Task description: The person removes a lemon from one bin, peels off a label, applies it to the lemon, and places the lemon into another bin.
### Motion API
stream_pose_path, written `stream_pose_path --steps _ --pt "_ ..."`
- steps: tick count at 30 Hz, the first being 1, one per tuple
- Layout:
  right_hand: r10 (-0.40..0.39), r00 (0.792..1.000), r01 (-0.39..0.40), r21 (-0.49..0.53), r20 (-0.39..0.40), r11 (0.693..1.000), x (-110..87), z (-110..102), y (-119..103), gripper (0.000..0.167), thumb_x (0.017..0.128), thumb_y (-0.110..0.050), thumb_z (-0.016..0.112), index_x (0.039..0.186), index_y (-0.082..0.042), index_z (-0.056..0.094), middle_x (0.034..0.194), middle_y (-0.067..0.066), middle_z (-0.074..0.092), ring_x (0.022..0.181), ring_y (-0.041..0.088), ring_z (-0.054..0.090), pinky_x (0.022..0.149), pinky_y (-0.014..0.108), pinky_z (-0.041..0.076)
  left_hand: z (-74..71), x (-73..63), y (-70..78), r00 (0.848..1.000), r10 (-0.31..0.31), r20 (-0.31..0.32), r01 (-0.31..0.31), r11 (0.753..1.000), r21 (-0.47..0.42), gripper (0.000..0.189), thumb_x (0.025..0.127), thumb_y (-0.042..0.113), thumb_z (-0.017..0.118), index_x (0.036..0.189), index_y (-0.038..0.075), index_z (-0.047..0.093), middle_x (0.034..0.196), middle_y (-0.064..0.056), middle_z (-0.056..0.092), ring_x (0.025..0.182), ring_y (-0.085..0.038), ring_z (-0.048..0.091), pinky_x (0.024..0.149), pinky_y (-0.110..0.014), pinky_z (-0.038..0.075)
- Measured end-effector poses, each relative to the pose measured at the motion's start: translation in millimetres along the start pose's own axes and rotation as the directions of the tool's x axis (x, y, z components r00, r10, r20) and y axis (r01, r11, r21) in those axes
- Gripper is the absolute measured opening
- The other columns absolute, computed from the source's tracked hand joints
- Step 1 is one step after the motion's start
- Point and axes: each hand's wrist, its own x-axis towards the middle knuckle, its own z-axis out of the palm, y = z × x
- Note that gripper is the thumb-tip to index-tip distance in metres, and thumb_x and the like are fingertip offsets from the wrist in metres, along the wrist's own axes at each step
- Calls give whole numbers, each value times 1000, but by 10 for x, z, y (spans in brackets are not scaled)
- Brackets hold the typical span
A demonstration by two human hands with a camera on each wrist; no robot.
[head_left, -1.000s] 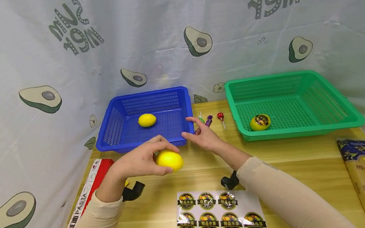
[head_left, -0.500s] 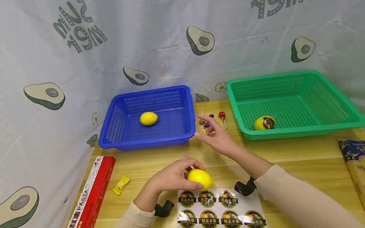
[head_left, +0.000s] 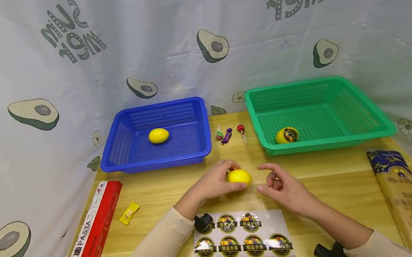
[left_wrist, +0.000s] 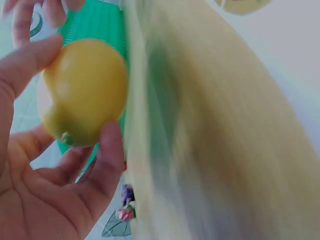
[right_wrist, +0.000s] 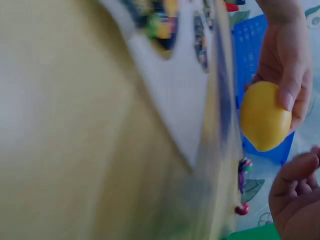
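Observation:
My left hand (head_left: 218,181) grips a yellow lemon (head_left: 239,177) between thumb and fingers, above the table in front of the baskets. In the left wrist view the lemon's green stem end (left_wrist: 67,138) shows. Just to the right, apart from the lemon, my right hand (head_left: 288,191) has index finger and thumb extended and holds nothing. Its other fingers bend loosely. Below both hands lies a white sheet of round black-and-gold fruit stickers (head_left: 240,239). A second lemon (head_left: 158,136) sits in the blue basket (head_left: 164,164). Inside the green basket (head_left: 327,146) rests a lemon bearing a sticker (head_left: 287,135).
Lollipops (head_left: 241,130) and a purple-wrapped candy (head_left: 227,136) lie between the baskets. On the left are a red pasta box (head_left: 97,234) and a yellow candy packet (head_left: 129,213). A pasta bag (head_left: 406,200) lies along the right edge. A printed curtain hangs behind.
The left hand has carried the lemon from the blue basket's front rim rightwards. My right hand has come away from that basket's corner, moving right and towards me.

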Motion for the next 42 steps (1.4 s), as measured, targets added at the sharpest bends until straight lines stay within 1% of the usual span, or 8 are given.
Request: stream_pose_path --steps 6,14,19,26,30,34,38,42 --pt "-24 973 35 -42 231 999 -176 13 179 52 94 -27 75 136 -4 53 84 1 54 61 3 44 53 22 40 44 21 -54 998 -54 -38 54 999 6 48 86 43 81 122 18 64 120 -2 64 106 -14 56 93 -29 49" --pt "-61 926 78 -30 372 997 -196 108 228 43 92 -26 77 129 -9 60 82 -3 57 62 0 48 54 21 44 31 12 -81 997 -62 -42 61 998 -29 52 86 43 80 127 17 62 126 -4 61 107 -16 57 94 -32 50" --pt "-54 886 133 -141 461 981 -139 169 177 43 91 -26 78 130 -16 62 84 -6 57 64 -2 48 57 20 44 -19 -47 -98 997 -71 -29 69 995 -69 60 86 44 81 135 15 60 131 -6 59 105 -20 59 88 -32 51" --pt "-42 887 194 -288 461 938 -61 224 153 46 89 -26 79 131 -16 65 75 -13 53 63 -2 45 59 20 42 -58 -304 -133 996 -69 -54 64 994 -86 59 87 44 79 132 11 59 126 -12 59 101 -24 58 85 -33 50" --pt "-31 888 201 -328 459 923 -35 242 178 44 89 -25 78 131 -16 66 69 -15 50 59 -2 43 58 20 40 -72 -493 -95 997 -54 -50 54 999 -6 44 88 42 79 112 9 64 104 -8 62 86 -15 55 76 -27 48" --pt "-35 892 216 -357 451 909 -16 245 196 42 91 -29 77 130 -17 68 68 -16 50 59 -3 43 59 19 39 -65 -650 -56 995 -69 69 70 997 -10 21 89 33 80 91 15 69 78 5 64 66 -5 53 62 -21 46" --pt "-37 898 215 -364 439 906 -3 233 199 41 91 -31 77 130 -19 68 68 -15 50 60 -2 43 57 20 39 18 -694 -52 978 -68 198 88 992 -92 13 86 25 83 91 16 74 72 11 63 61 0 53 58 -18 45" --pt "-40 897 224 -375 440 900 16 210 189 40 92 -32 76 129 -20 68 69 -15 50 61 -2 43 59 20 39 137 -668 -69 977 -67 200 72 997 -17 25 81 27 87 99 15 73 78 11 61 68 1 51 65 -16 45"
